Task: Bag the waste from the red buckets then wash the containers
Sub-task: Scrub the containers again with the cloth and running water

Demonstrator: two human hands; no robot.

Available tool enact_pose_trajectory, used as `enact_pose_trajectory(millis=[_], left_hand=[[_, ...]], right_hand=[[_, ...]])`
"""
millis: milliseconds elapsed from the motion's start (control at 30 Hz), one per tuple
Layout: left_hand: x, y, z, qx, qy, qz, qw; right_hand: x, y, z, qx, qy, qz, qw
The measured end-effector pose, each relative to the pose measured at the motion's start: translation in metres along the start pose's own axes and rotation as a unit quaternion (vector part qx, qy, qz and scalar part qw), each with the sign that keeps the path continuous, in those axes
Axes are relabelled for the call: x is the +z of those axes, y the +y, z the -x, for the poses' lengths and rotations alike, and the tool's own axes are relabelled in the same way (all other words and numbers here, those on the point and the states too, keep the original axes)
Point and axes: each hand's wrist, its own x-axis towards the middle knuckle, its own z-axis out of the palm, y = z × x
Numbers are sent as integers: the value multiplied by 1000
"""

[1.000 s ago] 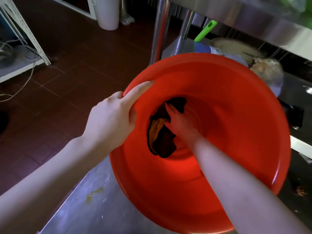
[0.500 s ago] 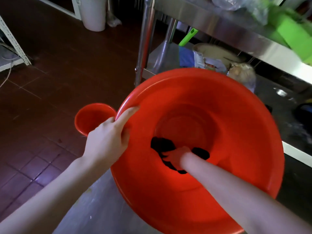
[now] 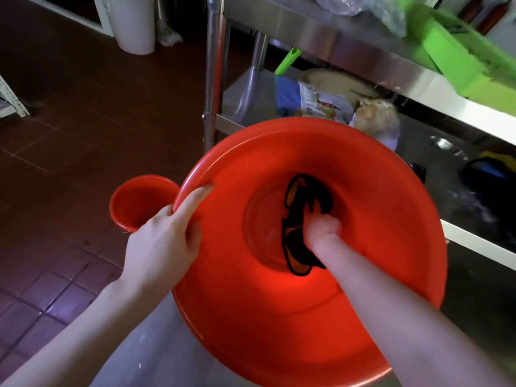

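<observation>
1. Big red bucket [image 3: 391, 247] fills the centre of the head view, tipped with its mouth toward the camera. Its lower edge sits over the steel desk [image 3: 156, 347].
2. Left hand [image 3: 164, 244] is on the big bucket's left rim. The grip is closed round the rim, thumb laid along the inside wall and the other fingers curled over the outside.
3. Right hand [image 3: 321, 227] is reached deep inside the big bucket, at its bottom. The grip is closed tight, fingers curled on a dark cloth [image 3: 304, 196].
4. The dark cloth lies against the bucket's bottom, part beyond the right hand and part under it, with orange edging showing. Cannot tell what it is exactly.
5. Small red bucket [image 3: 136, 199] is just left of the big bucket, mouth up, partly hidden by the left hand and the big rim. Cannot tell what is inside.
6. Behind the big bucket stands a steel rack [image 3: 335, 43], with packets and a green handle [image 3: 287, 60] on its lower shelf and a green tray [image 3: 460, 57] on top.
7. Far left of the big bucket and beyond it, a white bin [image 3: 134, 23] stands on the dark tiled floor [image 3: 69, 135].
</observation>
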Motion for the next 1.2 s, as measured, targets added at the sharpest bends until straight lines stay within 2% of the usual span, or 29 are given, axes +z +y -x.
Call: enact_pose_trajectory(millis=[100,167,233,300,433,567,633,767,833,933,1000,1100,1200], left_hand=[[2,4,-2,4,5,7,1000],[0,9,-1,6,8,9,1000],[-2,14,0,5,1,6,1000],[-7,16,-3,12,5,-4,1000],[-25,22,-18,63,34,-80,994],[-32,20,-27,70,25,-102,992],[-32,18,-28,66,22,-107,992],[-31,17,-30,63,28,-97,993],[-29,16,-32,67,27,-90,993],[-29,15,-32,74,31,-82,993],[-28,14,-31,77,32,-78,993],[-25,16,-30,66,36,-80,994],[-23,17,-30,65,42,-82,994]], right_hand=[[21,-11,14,-51,-45,53,996],[39,-26,25,-151,-45,144,977],[51,-54,32,-259,3,255,932],[56,-84,29,-306,79,301,900],[25,-110,3,-321,143,208,913],[-18,-105,-27,-206,194,76,956],[-26,-85,-35,-164,206,36,964],[-4,-28,-25,-69,146,26,987],[11,-16,-11,-52,91,48,993],[29,-22,8,-118,30,121,985],[39,-38,22,-186,24,142,972],[47,-70,28,-299,61,143,941],[38,-90,16,-359,124,172,909]])
